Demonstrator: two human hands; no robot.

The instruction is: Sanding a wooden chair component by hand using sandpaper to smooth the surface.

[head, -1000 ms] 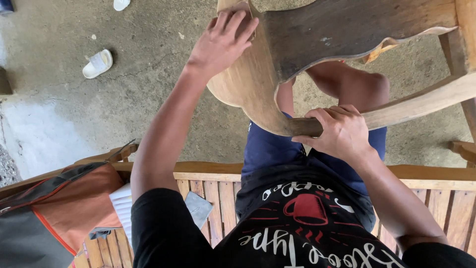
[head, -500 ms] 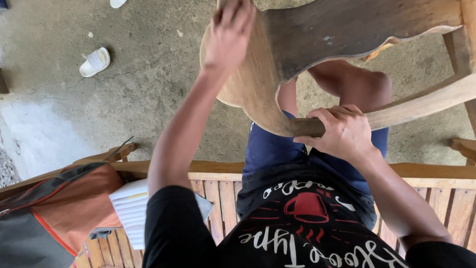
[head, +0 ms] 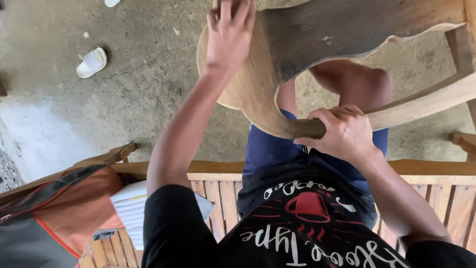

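Holding: we see the right hand closed in a full grip around the wooden rail of a chair piece, fingers wrapped over it near its left end.
Left hand: the left hand lies flat on the pale curved wooden panel, fingers spread and extended, gripping nothing.
Where the chair piece sits: it hangs over our knees at the top right of the view, running off the top and right edges; its scalloped lower edge shows just above the rail.
Edges: the curved panel's rounded edge bulges left of the left wrist.
Open room: bare concrete floor spreads left of the panel, with a white sandal well apart from the hands.
Behind us: a slatted wooden bench crosses the lower frame; an orange and grey bag and white folded cloth sit at lower left.
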